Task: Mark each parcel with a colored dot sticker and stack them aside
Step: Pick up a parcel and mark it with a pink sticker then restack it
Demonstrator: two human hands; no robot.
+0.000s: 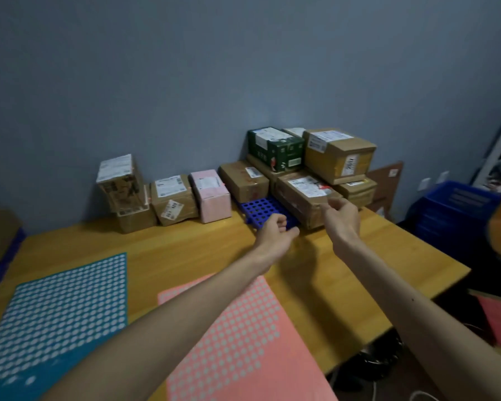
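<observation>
Brown taped parcel (304,195) w/ white label; left hand (275,230) fisted, right hand (342,218) half-curled, both empty.

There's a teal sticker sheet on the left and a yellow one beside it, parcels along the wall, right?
No. In the head view the teal sticker sheet has a pink sticker sheet beside it, not yellow; parcels do line the wall.

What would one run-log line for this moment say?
left hand: curled, near blue tray | right hand: at front brown parcel | grip: unclear | teal sheet, pink sheet: on table
</observation>
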